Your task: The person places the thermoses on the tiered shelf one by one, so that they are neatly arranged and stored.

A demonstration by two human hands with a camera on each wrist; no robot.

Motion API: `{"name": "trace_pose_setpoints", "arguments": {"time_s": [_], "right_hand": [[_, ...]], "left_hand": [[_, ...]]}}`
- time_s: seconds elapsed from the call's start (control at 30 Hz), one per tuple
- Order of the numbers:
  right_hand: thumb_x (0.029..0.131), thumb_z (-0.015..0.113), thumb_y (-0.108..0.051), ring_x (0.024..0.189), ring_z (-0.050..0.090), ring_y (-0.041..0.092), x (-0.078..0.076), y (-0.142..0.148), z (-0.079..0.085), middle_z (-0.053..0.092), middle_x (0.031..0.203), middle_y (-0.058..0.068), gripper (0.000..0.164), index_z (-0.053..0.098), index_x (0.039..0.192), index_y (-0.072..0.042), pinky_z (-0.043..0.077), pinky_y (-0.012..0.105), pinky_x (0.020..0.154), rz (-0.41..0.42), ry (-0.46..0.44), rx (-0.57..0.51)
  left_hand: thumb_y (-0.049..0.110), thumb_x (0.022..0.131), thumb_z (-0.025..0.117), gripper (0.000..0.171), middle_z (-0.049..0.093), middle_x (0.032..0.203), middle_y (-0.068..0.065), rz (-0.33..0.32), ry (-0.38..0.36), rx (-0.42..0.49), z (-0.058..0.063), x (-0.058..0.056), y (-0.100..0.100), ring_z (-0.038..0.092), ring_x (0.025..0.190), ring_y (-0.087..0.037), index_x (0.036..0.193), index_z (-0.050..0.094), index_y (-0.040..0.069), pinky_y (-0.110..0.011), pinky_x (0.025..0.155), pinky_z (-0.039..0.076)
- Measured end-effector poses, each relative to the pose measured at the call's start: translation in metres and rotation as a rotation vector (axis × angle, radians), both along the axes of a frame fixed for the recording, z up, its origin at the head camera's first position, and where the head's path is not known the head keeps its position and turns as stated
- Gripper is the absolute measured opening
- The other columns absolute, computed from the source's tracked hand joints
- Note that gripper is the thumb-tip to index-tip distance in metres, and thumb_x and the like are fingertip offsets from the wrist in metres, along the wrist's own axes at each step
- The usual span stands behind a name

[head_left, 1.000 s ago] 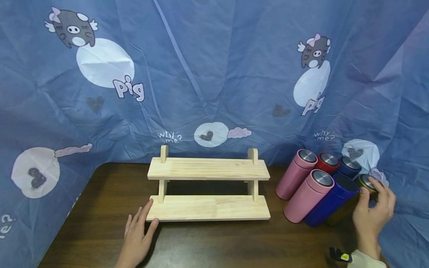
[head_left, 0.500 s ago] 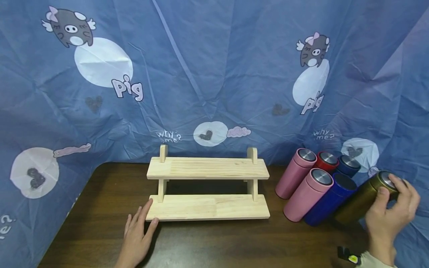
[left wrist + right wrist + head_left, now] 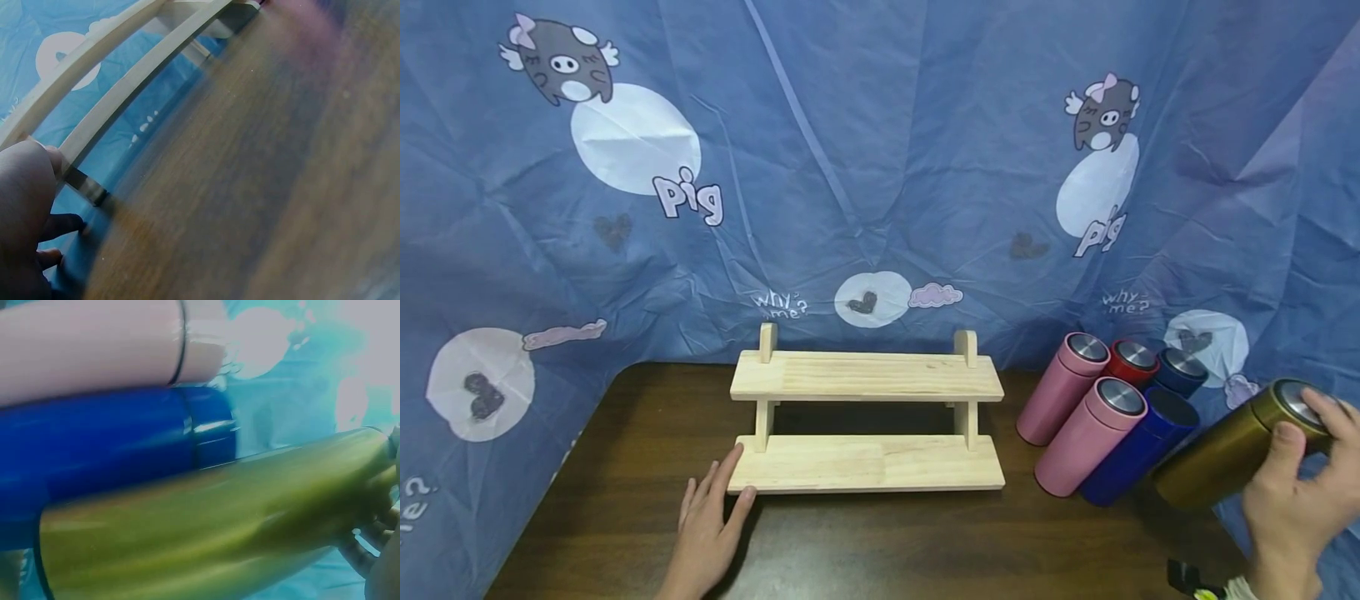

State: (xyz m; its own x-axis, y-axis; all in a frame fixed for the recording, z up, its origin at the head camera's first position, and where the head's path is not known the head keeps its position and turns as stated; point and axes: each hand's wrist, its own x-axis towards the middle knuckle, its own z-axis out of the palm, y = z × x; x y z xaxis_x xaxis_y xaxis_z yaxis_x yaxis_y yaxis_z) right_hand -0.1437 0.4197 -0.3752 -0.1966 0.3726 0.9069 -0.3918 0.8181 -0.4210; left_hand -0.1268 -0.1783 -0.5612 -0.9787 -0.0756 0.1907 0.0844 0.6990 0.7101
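Observation:
My right hand (image 3: 1303, 492) grips a gold thermos flask (image 3: 1228, 454) by its lid end, with thumb and fingers round the top. The flask leans toward the right, beside a blue flask (image 3: 1138, 450); the right wrist view shows the gold flask (image 3: 206, 531) filling the lower part, its base clear in sight. At the left end of a two-tier wooden rack (image 3: 865, 462), my left hand (image 3: 707, 525) rests with fingers extended, the index finger and thumb touching the lower shelf's corner. In the left wrist view the hand (image 3: 28, 212) sits against the rack's end.
Two pink flasks (image 3: 1090, 437), a red flask (image 3: 1133, 362) and a dark blue flask (image 3: 1182, 371) stand close together right of the rack. A brown wooden table (image 3: 880, 550) lies under everything. Blue printed cloth (image 3: 880, 167) hangs behind and at both sides.
My right hand has drawn the gold flask rightward, away from the other flasks, and more of its body now shows. The left hand and rack have stayed in place.

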Motion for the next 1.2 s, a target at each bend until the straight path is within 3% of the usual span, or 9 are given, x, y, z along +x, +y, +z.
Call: {"name": "trace_pose_setpoints", "arguments": {"time_s": [0.33, 0.6, 0.83, 1.03, 1.2], "right_hand": [[0.115, 0.061, -0.036, 0.123, 0.055, -0.001, 0.03, -0.041, 0.029, 0.057, 0.142, -0.017, 0.053, 0.065, 0.137, 0.012, 0.036, 0.014, 0.105, 0.06, -0.029, -0.034], [0.11, 0.071, -0.032, 0.118, 0.062, 0.005, 0.037, -0.064, 0.039, 0.067, 0.134, -0.01, 0.054, 0.065, 0.132, 0.017, 0.042, 0.015, 0.103, 0.255, 0.042, -0.079], [0.108, 0.076, -0.033, 0.119, 0.065, 0.009, 0.029, -0.082, 0.035, 0.068, 0.135, -0.004, 0.053, 0.071, 0.128, 0.015, 0.048, 0.012, 0.096, 0.327, 0.049, -0.058], [0.107, 0.077, -0.027, 0.13, 0.062, 0.022, 0.025, -0.099, 0.024, 0.068, 0.138, 0.003, 0.048, 0.071, 0.13, 0.015, 0.05, 0.017, 0.106, 0.431, 0.012, -0.07], [0.108, 0.076, -0.023, 0.127, 0.063, 0.018, 0.023, -0.117, 0.019, 0.067, 0.141, 0.004, 0.046, 0.07, 0.131, 0.017, 0.05, 0.016, 0.101, 0.489, -0.027, -0.044]], "left_hand": [[0.039, 0.117, 0.055, 0.065, 0.044, 0.17, -0.029, 0.003, 0.004, -0.001, 0.001, 0.0, 0.001, 0.036, 0.153, -0.067, 0.172, 0.034, 0.012, -0.082, 0.124, 0.013], [0.037, 0.117, 0.057, 0.064, 0.044, 0.17, -0.028, 0.001, 0.019, 0.009, 0.0, 0.0, 0.001, 0.036, 0.153, -0.068, 0.172, 0.035, 0.013, -0.082, 0.124, 0.013], [0.037, 0.117, 0.057, 0.064, 0.044, 0.169, -0.029, 0.005, 0.029, 0.01, 0.001, 0.0, 0.001, 0.036, 0.152, -0.068, 0.172, 0.036, 0.012, -0.083, 0.124, 0.014], [0.038, 0.117, 0.056, 0.064, 0.044, 0.169, -0.029, 0.005, 0.022, 0.001, 0.001, 0.0, 0.0, 0.037, 0.153, -0.067, 0.172, 0.035, 0.012, -0.082, 0.125, 0.014], [0.037, 0.117, 0.057, 0.064, 0.045, 0.169, -0.028, 0.002, 0.032, 0.005, 0.0, 0.001, 0.0, 0.037, 0.153, -0.067, 0.172, 0.036, 0.011, -0.082, 0.124, 0.014]]}}
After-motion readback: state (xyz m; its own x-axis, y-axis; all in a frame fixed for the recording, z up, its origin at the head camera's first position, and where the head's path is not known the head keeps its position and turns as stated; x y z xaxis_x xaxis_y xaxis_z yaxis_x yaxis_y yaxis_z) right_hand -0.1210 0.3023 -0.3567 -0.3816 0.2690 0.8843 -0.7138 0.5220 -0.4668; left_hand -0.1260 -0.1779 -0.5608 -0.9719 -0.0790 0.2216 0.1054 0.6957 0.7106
